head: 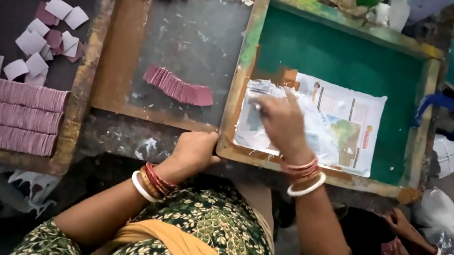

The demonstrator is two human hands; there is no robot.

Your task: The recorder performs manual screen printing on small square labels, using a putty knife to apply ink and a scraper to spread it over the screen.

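Broadly, a green-screened wooden frame [341,55] fills the right of the bench, with a printed paper sheet [352,124] lying on its near half. Left of it sits a grey screen frame [193,34] bearing a short fanned row of pink cards [179,87]. Far left, long rows of pink card stacks [1,110] lie below loose pale squares [44,37]. The right hand [281,123] rests on the sheet's left part, fingers close together and pressed down on the paper. The left hand [195,151] grips the green frame's near-left corner, fingers curled over the edge. Another person's hands [402,247] show at the near right.
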